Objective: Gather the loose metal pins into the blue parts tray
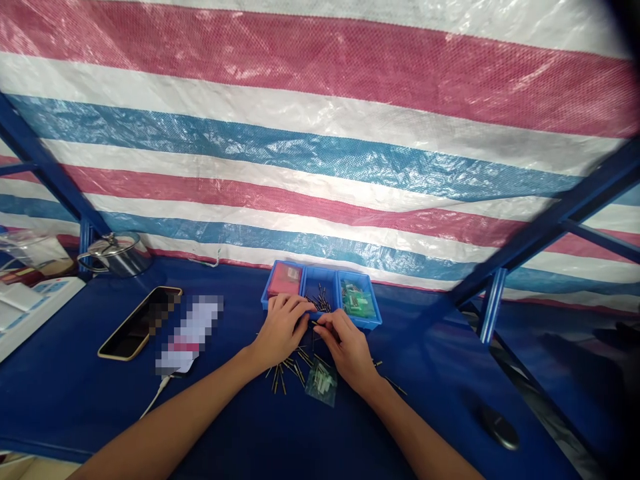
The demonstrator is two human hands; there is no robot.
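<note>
My left hand (280, 333) and my right hand (347, 347) meet over a blue table (75, 393), fingers curled and pinched together around a small thin metal pin (315, 323). Several more thin pins (287, 373) lie scattered on the cloth under the hands. A small clear bag (321, 385) lies beside my right wrist. Just beyond the fingers stands a blue three-compartment tray (373, 323): red pieces at left, dark pins in the middle, green parts at right.
A phone (137, 323) lies face up at left beside a blurred-out object with a white cable. A metal lidded pot (117, 253) stands at the back left. A dark oval object (497, 427) lies at right. A striped tarpaulin hangs behind, with blue frame bars on both sides.
</note>
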